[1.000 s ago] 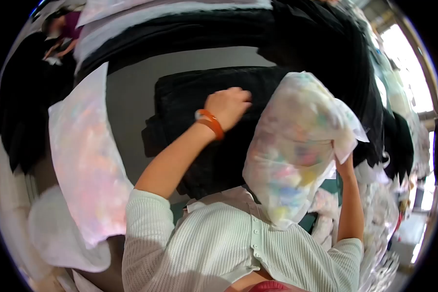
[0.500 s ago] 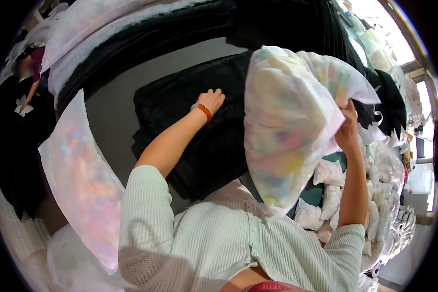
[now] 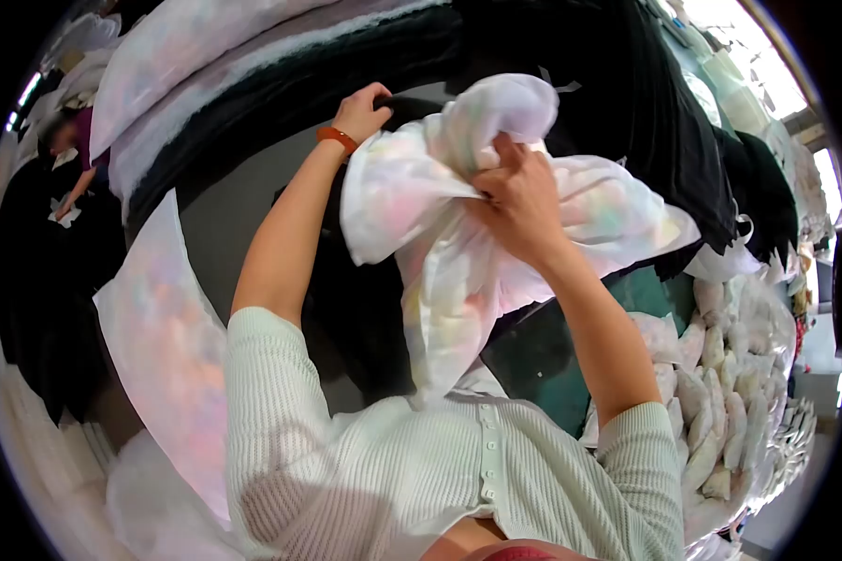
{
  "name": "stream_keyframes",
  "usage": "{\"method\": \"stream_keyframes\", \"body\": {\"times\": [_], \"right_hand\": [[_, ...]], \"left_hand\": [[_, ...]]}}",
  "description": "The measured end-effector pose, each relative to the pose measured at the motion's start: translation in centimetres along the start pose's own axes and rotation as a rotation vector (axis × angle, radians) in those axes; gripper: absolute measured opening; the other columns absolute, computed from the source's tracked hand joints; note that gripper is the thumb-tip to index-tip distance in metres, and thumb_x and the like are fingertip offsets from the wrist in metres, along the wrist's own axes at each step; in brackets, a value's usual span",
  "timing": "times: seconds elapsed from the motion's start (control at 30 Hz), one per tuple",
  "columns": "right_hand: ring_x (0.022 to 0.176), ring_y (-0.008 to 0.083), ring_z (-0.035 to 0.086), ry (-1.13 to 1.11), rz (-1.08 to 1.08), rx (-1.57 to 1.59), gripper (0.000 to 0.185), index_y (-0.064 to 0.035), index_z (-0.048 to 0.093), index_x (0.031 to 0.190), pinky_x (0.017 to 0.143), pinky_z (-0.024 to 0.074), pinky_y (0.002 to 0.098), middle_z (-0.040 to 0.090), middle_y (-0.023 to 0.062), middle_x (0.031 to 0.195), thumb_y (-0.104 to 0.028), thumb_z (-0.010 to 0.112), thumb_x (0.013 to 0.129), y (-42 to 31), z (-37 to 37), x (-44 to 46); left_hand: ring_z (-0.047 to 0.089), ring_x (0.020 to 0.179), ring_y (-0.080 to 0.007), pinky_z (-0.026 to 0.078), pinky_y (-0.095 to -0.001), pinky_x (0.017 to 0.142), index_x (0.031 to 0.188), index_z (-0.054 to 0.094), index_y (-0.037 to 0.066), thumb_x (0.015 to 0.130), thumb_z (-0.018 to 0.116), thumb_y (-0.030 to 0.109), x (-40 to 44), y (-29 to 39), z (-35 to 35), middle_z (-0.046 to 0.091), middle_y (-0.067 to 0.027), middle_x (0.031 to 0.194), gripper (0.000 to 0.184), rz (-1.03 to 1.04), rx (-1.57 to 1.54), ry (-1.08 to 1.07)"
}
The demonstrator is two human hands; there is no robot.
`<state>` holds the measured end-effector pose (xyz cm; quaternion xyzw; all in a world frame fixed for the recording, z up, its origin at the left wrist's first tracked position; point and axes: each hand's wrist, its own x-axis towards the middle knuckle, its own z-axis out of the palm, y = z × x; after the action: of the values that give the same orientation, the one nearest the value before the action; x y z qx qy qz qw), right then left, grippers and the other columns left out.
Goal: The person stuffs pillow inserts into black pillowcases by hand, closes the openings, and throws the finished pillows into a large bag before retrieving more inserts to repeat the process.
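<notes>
Left hand (image 3: 360, 114) has moved forward since the earlier frame; right hand (image 3: 519, 192) has swung left across the front of the body, bringing the mottled bag (image 3: 449, 280) from the right side to mid-view, its cloth now bunched and creased.

Left to right: another person (image 3: 82, 140), at the far left edge, has a hand on a small white piece (image 3: 64, 215), probably cloth, though blurred, over dark fabric (image 3: 42, 280). Next, a mottled pale panel (image 3: 164, 351) slants beside the grey surface (image 3: 225, 201), with a white bundle (image 3: 164, 496) near its lower end. Left hand wears an orange band (image 3: 337, 139) at the wrist; fingers curl narrow, closed on the far edge of the folded black cloth (image 3: 346, 290). Mottled bag hangs over that cloth, partly covering it. Right hand's fingers are bent tight, gripping a gathered fold near the bag's upper middle. Green surface (image 3: 543, 360) shows under the right forearm. Farther right, small pale pouches (image 3: 720, 374) lie heaped, below hanging black fabric (image 3: 664, 140).
</notes>
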<state>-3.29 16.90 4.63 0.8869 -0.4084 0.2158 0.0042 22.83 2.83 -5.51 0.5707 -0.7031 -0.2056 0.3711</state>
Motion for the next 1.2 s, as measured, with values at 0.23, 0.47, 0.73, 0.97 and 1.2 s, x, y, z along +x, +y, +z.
{"method": "stream_keyframes", "body": {"times": [0.23,0.47,0.73,0.97,1.2], "right_hand": [[0.108,0.0295,0.050,0.109,0.166,-0.106,0.036,-0.0114,0.074,0.085,0.079,0.0407,0.0417,0.057,0.0155,0.115,-0.044,0.069,0.072,1.0,4.5,1.5],[0.099,0.0365,0.048,0.127,0.206,0.148,0.043,-0.0134,0.059,0.113,0.081,0.0389,0.0436,0.050,0.0203,0.108,-0.040,0.067,0.079,3.0,4.1,0.1],[0.099,0.0405,0.052,0.342,0.318,0.414,0.070,-0.0050,0.037,0.140,0.084,0.0445,0.0445,0.049,0.0246,0.111,-0.020,0.068,0.079,7.4,4.8,0.7],[0.091,0.0258,0.058,0.169,0.250,-0.234,0.027,-0.0089,0.065,0.104,0.071,0.0433,0.0389,0.059,0.0174,0.105,-0.013,0.057,0.079,12.9,9.6,3.3],[0.100,0.0291,0.057,-0.085,0.476,-0.139,0.024,-0.0057,0.065,0.101,0.084,0.0424,0.0409,0.061,0.0147,0.107,-0.016,0.056,0.082,13.5,7.3,4.7]], "left_hand": [[0.063,0.081,-0.0285,0.048,-0.0348,0.076,0.101,0.054,0.002,0.082,0.061,0.012,0.6,3.9,-3.3,0.064,-0.0153,0.086,0.022,0.223,0.063,-0.181],[0.063,0.097,-0.0407,0.050,-0.0454,0.084,0.109,0.059,0.002,0.081,0.062,0.017,3.9,7.3,1.1,0.066,-0.0256,0.099,0.032,0.124,0.595,-0.603],[0.061,0.083,-0.0426,0.049,-0.0475,0.069,0.091,0.064,0.003,0.084,0.061,0.017,10.1,9.7,7.6,0.064,-0.0231,0.089,0.016,0.204,0.308,-0.073],[0.062,0.069,-0.0348,0.049,-0.0426,0.057,0.079,0.052,0.008,0.079,0.066,0.013,4.7,16.9,8.9,0.060,-0.0135,0.074,0.015,0.635,0.480,0.021],[0.063,0.071,-0.0339,0.050,-0.0434,0.061,0.084,0.056,0.009,0.085,0.062,0.018,7.4,15.4,10.1,0.062,-0.0110,0.081,0.012,0.499,0.565,0.097]]}}
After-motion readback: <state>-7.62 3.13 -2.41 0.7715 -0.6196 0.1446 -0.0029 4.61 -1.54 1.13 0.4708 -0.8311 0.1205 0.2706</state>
